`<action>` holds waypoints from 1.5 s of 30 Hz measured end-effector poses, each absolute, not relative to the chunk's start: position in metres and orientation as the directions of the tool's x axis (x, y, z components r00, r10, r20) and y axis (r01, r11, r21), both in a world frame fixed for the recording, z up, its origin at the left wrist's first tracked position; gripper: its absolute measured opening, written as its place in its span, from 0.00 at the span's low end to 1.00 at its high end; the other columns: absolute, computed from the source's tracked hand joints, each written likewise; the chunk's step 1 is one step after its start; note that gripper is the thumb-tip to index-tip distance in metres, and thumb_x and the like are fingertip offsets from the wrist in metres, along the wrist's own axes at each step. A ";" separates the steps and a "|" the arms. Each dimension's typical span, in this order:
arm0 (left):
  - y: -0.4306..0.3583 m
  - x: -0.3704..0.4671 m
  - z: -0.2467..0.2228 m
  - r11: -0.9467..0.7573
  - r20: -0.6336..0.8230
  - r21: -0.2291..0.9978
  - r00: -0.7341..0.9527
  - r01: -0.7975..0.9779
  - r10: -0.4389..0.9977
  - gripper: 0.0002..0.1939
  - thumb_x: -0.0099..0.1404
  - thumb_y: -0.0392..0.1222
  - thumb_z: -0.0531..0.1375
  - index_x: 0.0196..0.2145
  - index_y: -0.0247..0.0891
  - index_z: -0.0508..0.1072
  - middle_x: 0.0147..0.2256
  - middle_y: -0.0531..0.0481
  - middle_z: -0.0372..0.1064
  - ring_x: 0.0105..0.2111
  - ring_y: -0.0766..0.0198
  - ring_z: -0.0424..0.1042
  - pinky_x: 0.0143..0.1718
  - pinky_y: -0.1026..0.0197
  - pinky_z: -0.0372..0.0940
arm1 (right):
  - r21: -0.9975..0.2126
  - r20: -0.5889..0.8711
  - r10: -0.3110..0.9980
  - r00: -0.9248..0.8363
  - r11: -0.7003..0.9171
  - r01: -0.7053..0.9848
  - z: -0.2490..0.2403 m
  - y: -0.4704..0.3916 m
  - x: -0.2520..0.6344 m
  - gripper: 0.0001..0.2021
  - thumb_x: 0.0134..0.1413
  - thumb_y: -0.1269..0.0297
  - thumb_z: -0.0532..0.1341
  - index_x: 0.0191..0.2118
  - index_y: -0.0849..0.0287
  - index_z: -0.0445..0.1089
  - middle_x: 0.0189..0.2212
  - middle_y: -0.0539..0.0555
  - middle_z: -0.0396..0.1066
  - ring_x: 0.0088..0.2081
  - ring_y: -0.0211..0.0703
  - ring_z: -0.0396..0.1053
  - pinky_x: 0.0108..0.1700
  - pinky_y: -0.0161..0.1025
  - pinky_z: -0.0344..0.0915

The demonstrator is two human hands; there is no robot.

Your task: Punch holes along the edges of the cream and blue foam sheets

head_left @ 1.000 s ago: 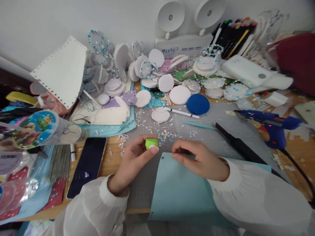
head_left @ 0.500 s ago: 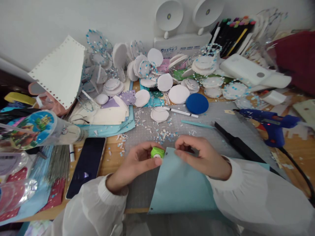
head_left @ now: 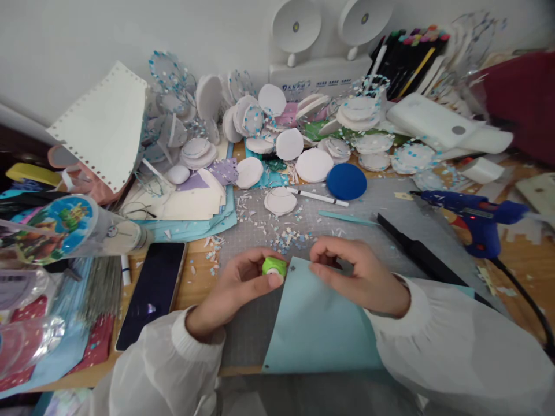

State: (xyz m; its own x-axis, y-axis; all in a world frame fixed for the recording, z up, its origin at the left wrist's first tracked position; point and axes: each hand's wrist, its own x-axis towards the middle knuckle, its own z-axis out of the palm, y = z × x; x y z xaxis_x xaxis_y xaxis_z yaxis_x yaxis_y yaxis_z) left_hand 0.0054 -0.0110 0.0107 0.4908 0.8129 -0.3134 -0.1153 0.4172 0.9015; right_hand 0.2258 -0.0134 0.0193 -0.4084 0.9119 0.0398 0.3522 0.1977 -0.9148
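Note:
Between the fingers and thumb of my left hand (head_left: 243,280) is a small green craft punch (head_left: 274,267) with a whitish button under the thumb. My right hand (head_left: 355,274) pinches the top edge of a light blue sheet of paper (head_left: 321,323), which hangs over the front edge of the table. Near the sheet's upper left corner is a small flower-shaped hole, and another small hole shows at its lower left corner. The punch sits just left of the paper, a narrow gap apart. Small paper bits (head_left: 290,238) lie beyond my hands.
A grey cutting mat (head_left: 251,341) lies under the work. To the left are a phone (head_left: 151,294) and a plastic cup (head_left: 82,225). Rightward lie a black-handled tool (head_left: 416,254) and a blue glue gun (head_left: 481,214). White discs (head_left: 315,166) and a blue lid (head_left: 347,181) stand behind.
The punch in my left hand has moved slightly left, away from the paper's corner, and the flower-shaped hole there now shows fully. My right hand keeps its hold on the sheet.

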 end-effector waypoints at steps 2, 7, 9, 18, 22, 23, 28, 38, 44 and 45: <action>-0.011 0.006 0.011 0.418 -0.315 0.901 0.484 -0.119 0.816 0.15 0.55 0.47 0.67 0.38 0.38 0.74 0.32 0.52 0.66 0.33 0.67 0.63 0.35 0.67 0.60 | -0.914 0.042 0.910 -0.412 0.202 0.353 0.019 -0.014 0.226 0.04 0.55 0.68 0.56 0.29 0.58 0.63 0.21 0.47 0.61 0.24 0.35 0.58 0.26 0.33 0.57; -0.010 0.006 0.013 0.403 -0.313 0.911 0.493 -0.085 0.812 0.16 0.54 0.47 0.67 0.38 0.38 0.74 0.31 0.52 0.66 0.32 0.67 0.63 0.34 0.66 0.60 | -0.908 0.050 0.915 -0.400 0.209 0.364 0.020 -0.014 0.226 0.05 0.55 0.68 0.56 0.29 0.57 0.63 0.22 0.47 0.61 0.24 0.35 0.58 0.26 0.33 0.57; -0.011 0.006 0.013 0.400 -0.312 0.913 0.492 -0.081 0.813 0.16 0.54 0.47 0.67 0.38 0.38 0.73 0.31 0.52 0.66 0.32 0.67 0.63 0.35 0.66 0.60 | -0.910 0.051 0.914 -0.403 0.209 0.359 0.020 -0.014 0.226 0.05 0.55 0.68 0.56 0.29 0.57 0.63 0.21 0.47 0.61 0.24 0.35 0.58 0.26 0.33 0.57; -0.010 0.007 0.010 0.402 -0.312 0.912 0.493 -0.085 0.812 0.15 0.55 0.48 0.67 0.38 0.38 0.74 0.32 0.52 0.66 0.33 0.67 0.63 0.35 0.67 0.59 | -0.906 0.035 0.913 -0.407 0.200 0.373 0.021 -0.014 0.227 0.04 0.54 0.69 0.56 0.28 0.58 0.63 0.21 0.47 0.62 0.24 0.35 0.59 0.26 0.33 0.57; -0.010 0.007 0.011 0.407 -0.311 0.909 0.502 -0.091 0.807 0.15 0.55 0.48 0.67 0.38 0.38 0.74 0.31 0.52 0.66 0.32 0.68 0.62 0.34 0.67 0.59 | -0.905 0.035 0.911 -0.411 0.203 0.373 0.021 -0.013 0.226 0.04 0.54 0.69 0.56 0.29 0.58 0.63 0.21 0.47 0.62 0.24 0.35 0.58 0.26 0.33 0.57; -0.011 0.007 0.011 0.408 -0.311 0.908 0.505 -0.092 0.805 0.15 0.55 0.48 0.67 0.38 0.38 0.74 0.31 0.53 0.65 0.32 0.68 0.62 0.34 0.67 0.59 | -0.905 0.036 0.910 -0.412 0.205 0.372 0.021 -0.013 0.226 0.04 0.54 0.69 0.56 0.29 0.58 0.63 0.21 0.47 0.62 0.24 0.35 0.59 0.26 0.33 0.57; -0.011 0.007 0.013 0.414 -0.309 0.905 0.517 -0.098 0.799 0.15 0.56 0.48 0.66 0.38 0.38 0.73 0.32 0.53 0.66 0.33 0.68 0.63 0.35 0.68 0.59 | -0.914 0.035 0.909 -0.416 0.198 0.354 0.022 -0.013 0.225 0.04 0.54 0.69 0.56 0.28 0.58 0.63 0.21 0.47 0.62 0.24 0.35 0.59 0.26 0.33 0.57; -0.010 0.007 0.014 0.415 -0.316 0.906 0.525 -0.080 0.791 0.15 0.55 0.48 0.66 0.37 0.36 0.73 0.31 0.52 0.65 0.32 0.67 0.62 0.34 0.66 0.58 | -0.918 0.041 0.899 -0.436 0.206 0.338 0.025 -0.013 0.226 0.05 0.54 0.69 0.55 0.28 0.57 0.62 0.21 0.47 0.62 0.24 0.35 0.59 0.26 0.33 0.58; -0.010 0.007 0.013 0.398 -0.309 0.914 0.499 -0.080 0.810 0.16 0.55 0.49 0.66 0.37 0.36 0.73 0.30 0.51 0.66 0.30 0.66 0.63 0.34 0.65 0.59 | -0.913 0.041 0.894 -0.446 0.215 0.347 0.026 -0.013 0.226 0.05 0.54 0.69 0.55 0.28 0.57 0.61 0.21 0.47 0.62 0.24 0.35 0.60 0.26 0.33 0.58; -0.010 0.007 0.013 0.396 -0.308 0.915 0.498 -0.079 0.810 0.16 0.55 0.49 0.66 0.37 0.36 0.73 0.30 0.51 0.66 0.30 0.66 0.63 0.34 0.65 0.59 | -0.912 0.042 0.894 -0.446 0.217 0.348 0.026 -0.013 0.226 0.05 0.54 0.69 0.55 0.28 0.57 0.61 0.21 0.47 0.63 0.24 0.35 0.60 0.26 0.33 0.59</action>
